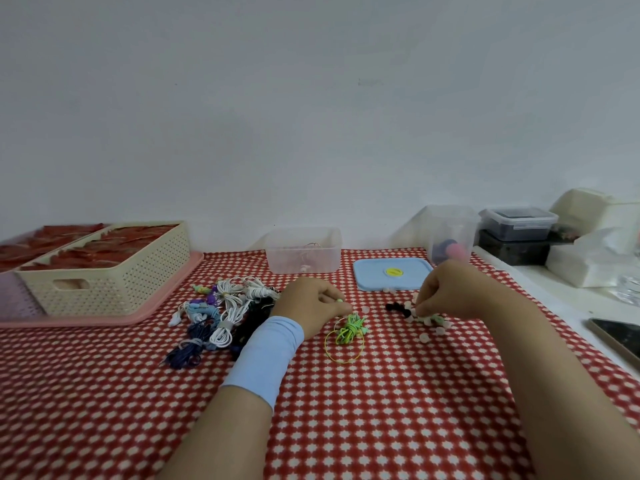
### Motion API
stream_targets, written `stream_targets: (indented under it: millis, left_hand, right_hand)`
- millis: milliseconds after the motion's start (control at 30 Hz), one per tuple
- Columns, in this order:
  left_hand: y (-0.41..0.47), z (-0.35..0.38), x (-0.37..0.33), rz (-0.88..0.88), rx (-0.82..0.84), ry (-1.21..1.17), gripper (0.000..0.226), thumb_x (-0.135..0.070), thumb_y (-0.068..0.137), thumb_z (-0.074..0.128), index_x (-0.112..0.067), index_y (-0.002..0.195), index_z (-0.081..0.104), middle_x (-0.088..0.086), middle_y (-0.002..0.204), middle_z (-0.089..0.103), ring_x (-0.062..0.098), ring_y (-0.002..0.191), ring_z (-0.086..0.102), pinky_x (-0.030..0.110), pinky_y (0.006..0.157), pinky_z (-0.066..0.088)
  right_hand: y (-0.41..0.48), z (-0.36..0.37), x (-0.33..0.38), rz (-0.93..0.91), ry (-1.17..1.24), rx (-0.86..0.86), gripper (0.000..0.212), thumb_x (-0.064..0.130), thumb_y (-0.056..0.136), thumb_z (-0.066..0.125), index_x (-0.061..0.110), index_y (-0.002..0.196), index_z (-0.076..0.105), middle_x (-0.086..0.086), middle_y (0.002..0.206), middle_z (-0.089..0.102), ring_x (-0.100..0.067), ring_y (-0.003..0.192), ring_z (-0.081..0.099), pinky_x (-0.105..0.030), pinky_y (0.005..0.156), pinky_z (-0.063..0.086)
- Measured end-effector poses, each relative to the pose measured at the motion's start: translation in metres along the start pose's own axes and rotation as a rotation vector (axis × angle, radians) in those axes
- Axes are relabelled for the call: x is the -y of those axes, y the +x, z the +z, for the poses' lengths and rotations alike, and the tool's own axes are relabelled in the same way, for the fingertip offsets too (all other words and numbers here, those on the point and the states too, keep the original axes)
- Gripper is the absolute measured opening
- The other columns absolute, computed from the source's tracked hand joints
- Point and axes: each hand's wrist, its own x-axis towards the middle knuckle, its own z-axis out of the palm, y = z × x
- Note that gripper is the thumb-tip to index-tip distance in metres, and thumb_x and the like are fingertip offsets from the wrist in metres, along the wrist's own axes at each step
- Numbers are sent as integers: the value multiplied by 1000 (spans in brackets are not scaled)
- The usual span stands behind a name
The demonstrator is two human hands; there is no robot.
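Bench, red-and-white checked cloth, seen from its near edge.

1. Far-left corner: cream perforated basket on a pink tray, the tray running off the left edge.
2. Just right of the tray: heap of bundled earphones, white, blue and black.
3. Left hand, pale blue wristband: forearm angled in from the near edge, knuckles up. Its grip is closed, pinching a small green end of the green earphone cable.
4. Green earphone cable: coiled on the cloth mid-bench, just below the left fingertips.
5. Rear edge, centre: clear tub, then a blue lid lying flat.
6. Right hand: forearm in from the near-right corner, fingers curled down into the ear tips. Whether its grip is clamped on one cannot be told.
7. Ear tips: a loose scatter of black and pale pieces in front of the lid.
8. Rear right: clear jar.
9. Right edge: phone.

Bare cloth shows between the forearms, toward the near edge.
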Motion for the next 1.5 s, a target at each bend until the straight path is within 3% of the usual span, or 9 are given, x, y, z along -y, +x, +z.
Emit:
stream_targets:
  millis: [133,233,400,600,733,933,1067,1300,1500]
  left_hand:
    - [2,-1,3,12,2,47,19,-29,78,81,-24,96,77,0,86,74,13,81,67,15,71,49]
    - [3,-2,5,33,17,92,22,-24,84,75,-25,105,75,-3,104,73,9,91,64,26,90,52]
    - [2,-5,1,85,-15,287,28,-25,97,56,-29,123,68,0,139,57,20,134,44,37,113,32]
    - [-5,1,-19,281,46,293,16,-40,90,65,-38,102,75,-14,109,65,12,110,48,38,99,44]
    - [-5,1,-17,265,193,341,19,-42,85,70,-40,103,75,-13,113,63,11,115,43,34,101,41]
    - [-4,-8,-17,211,159,436,15,-33,90,67,-43,100,73,-13,116,61,15,103,60,38,93,52]
    - [-4,-4,-17,195,191,452,16,-44,88,63,-38,93,78,-18,96,67,10,93,62,34,83,54]
    - [-1,1,-23,194,203,566,19,-45,82,72,-37,99,77,-16,112,67,12,102,59,34,83,53]
    - [0,7,-15,92,43,-25,5,-31,86,70,-33,91,71,-11,105,69,7,96,63,32,93,52]
  right_hand:
    - [3,6,4,49,-49,91,11,35,70,89,28,74,81,14,79,75,-7,82,68,-27,77,57]
    - [4,6,4,52,-59,91,8,30,73,88,28,76,81,12,83,76,-10,84,68,-28,79,56]
    - [4,6,5,-8,-9,-4,8,25,79,81,30,74,78,11,81,76,-9,82,68,-34,84,59]
    - [4,16,25,-142,234,-158,10,23,84,79,27,93,80,12,91,75,0,76,65,-19,68,50]
    - [2,29,36,-174,369,-63,5,17,86,78,20,84,82,13,64,72,1,46,57,-16,51,47]
    - [0,37,43,-178,501,-30,9,12,89,74,14,83,79,8,72,75,-11,53,60,-18,54,51]
    - [-3,37,45,-157,563,-36,8,14,91,73,14,86,79,5,83,78,-11,53,58,-17,50,48]
    - [-5,36,44,-100,630,-40,9,17,90,75,15,83,80,6,82,78,-9,49,54,-17,43,41]
    - [-4,34,44,-48,829,-26,11,22,92,72,15,94,79,-6,90,77,-18,61,56,-23,43,38]
